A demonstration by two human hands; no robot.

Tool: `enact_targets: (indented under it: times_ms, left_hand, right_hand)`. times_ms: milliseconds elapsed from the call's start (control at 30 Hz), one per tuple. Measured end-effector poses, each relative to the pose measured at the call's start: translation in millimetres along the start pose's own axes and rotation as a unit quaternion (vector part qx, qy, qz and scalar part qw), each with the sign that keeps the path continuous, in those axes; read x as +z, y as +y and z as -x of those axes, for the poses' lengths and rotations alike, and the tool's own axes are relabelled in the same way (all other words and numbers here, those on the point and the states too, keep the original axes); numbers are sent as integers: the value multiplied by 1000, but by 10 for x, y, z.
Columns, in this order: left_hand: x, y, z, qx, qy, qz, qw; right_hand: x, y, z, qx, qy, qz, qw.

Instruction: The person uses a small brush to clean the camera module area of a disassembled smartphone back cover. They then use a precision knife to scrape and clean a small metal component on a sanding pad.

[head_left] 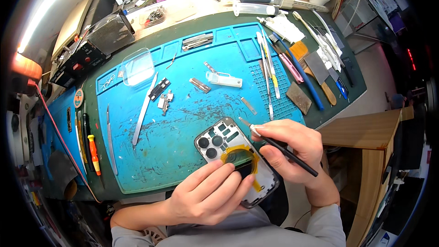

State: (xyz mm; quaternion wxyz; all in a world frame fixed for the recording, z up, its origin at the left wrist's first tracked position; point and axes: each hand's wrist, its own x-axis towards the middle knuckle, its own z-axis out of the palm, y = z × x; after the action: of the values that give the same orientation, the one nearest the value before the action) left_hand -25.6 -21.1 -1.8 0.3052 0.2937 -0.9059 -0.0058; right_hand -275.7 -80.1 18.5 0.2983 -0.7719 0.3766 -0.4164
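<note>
By phone housing (239, 155), right hand (299, 142) holds knife (286, 152)

Bright bench, light strip (43, 13) upper left, dark rim

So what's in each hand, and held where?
Left hand: phone housing, by its left long side. Right hand: black-handled tool, by its handle's front end.

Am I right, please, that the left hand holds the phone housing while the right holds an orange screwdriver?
Not quite: the head view shows the right hand holding a slim black-handled tool; the left hand does hold the phone housing.
</note>
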Motion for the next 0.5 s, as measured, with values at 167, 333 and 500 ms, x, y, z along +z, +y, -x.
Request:
enact_targets:
  times_ms: [167, 333, 500]
  left_hand:
    - [245, -17, -103, -8, 19, -59, 998]
    - [241, -19, -60, -12, 4, -55, 998]
    - [211, 41, -73, -55, -2, -40, 998]
  right_hand:
    - [-47, 17, 18, -42, -11, 77, 996]
    - [17, 24, -13, -66, -14, 92, 994]
    - [39, 48, -19, -65, -20, 111, 992]
